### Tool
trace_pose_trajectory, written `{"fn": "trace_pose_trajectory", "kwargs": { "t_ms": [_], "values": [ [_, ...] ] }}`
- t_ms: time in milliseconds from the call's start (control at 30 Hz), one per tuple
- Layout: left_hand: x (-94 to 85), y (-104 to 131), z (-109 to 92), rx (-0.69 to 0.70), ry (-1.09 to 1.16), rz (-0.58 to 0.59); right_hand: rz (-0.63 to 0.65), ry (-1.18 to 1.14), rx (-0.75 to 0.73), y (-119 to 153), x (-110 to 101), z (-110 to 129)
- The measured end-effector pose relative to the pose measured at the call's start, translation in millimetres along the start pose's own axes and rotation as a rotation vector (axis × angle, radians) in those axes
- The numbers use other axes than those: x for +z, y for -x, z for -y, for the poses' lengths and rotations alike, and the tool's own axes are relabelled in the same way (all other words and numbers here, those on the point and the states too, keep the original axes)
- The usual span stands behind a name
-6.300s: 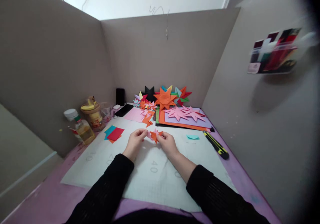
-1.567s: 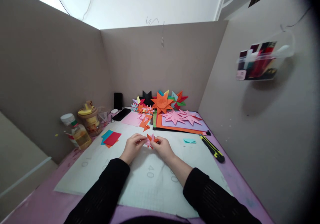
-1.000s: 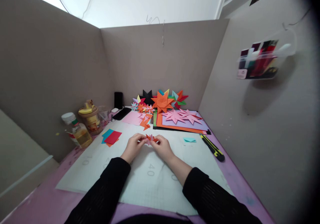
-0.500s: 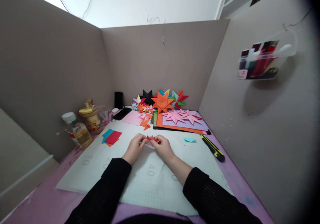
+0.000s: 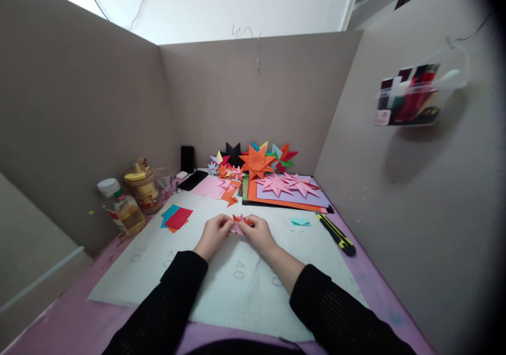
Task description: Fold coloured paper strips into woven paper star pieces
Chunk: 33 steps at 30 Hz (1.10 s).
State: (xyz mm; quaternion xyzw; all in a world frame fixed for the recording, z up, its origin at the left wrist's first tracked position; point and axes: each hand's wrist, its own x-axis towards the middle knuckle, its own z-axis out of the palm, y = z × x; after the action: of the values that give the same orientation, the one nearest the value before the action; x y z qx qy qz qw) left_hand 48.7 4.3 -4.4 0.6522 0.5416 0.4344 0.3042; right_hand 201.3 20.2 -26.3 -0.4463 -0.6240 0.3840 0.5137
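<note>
Between my two hands is a small pink and orange origami star (image 5: pixel 239 225), partly covered by my fingers. My left hand (image 5: pixel 217 233) pinches its left side, fingers curled. On the other side my right hand (image 5: pixel 259 234) is closed on it with thumb and fingers. Both hands are just above or resting on the white mat (image 5: pixel 221 291); I cannot tell which. Folded orange and pink paper pieces (image 5: pixel 230 192) lie beyond the hands. A small folded light-blue paper (image 5: pixel 300 222) is to the right of my right hand.
Red, blue and orange paper squares (image 5: pixel 178 218) lie left. A yellow-black utility knife (image 5: pixel 336 233) rests at right. Finished paper stars (image 5: pixel 258 161) and coloured sheets (image 5: pixel 284 203) fill the back. Bottles and a jar (image 5: pixel 144 189) stand along the left wall, near a phone (image 5: pixel 193 180).
More of the pink part of the star shows between my fingers now. My hands have barely shifted, and everything else stays in place.
</note>
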Motion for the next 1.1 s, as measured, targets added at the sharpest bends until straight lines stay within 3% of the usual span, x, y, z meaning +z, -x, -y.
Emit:
{"fn": "trace_pose_trajectory", "kwargs": {
  "t_ms": [367, 667, 767, 833, 1100],
  "values": [
    [1.4, 1.1, -3.0, 0.075, -0.056, 0.001, 0.103, -0.06, 0.035, -0.4, -1.5, -0.7],
    [4.9, -1.3, 1.0, -0.101, 0.257, 0.014, 0.032, -0.227, 0.187, -4.7, 1.1, -7.4],
    [5.9, 0.5, -1.0, -0.186, 0.364, 0.124, 0.058, -0.264, 0.177, -4.1, 1.5, -8.5],
    [6.4, 1.8, -2.6, -0.207, 0.384, 0.172, 0.086, -0.272, 0.161, -3.1, 1.5, -7.5],
    [5.6, 3.2, -7.3, -0.21, 0.318, 0.14, 0.106, -0.334, 0.118, -2.9, 1.3, -6.9]
  ]
}}
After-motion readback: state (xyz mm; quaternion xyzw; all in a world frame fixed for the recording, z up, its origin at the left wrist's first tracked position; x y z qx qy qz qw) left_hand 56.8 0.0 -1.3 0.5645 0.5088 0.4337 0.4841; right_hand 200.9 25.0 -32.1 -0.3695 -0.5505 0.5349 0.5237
